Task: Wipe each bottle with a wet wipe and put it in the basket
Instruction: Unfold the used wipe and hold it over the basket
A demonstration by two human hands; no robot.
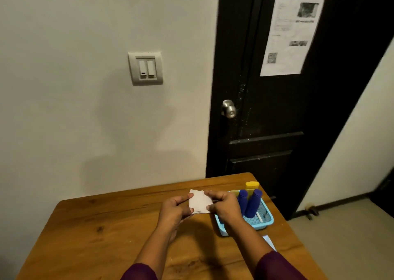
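A white wet wipe (199, 203) is held folded above the wooden table (106, 232), between both hands. My left hand (175, 210) pinches its left edge and my right hand (223, 207) pinches its right edge. Just right of my right hand stands a light blue basket (265, 221) at the table's right side. Two dark blue bottles (252, 203) lean upright inside it, and a yellow bottle (252, 186) stands behind them. A small white stick-like item (259, 216) lies on the basket floor. My right hand hides the basket's left part.
A white paper scrap (269, 242) lies on the table near its right edge, below the basket. Behind the table are a wall with a light switch (146, 68) and a black door (277, 109) with a metal knob (229, 108).
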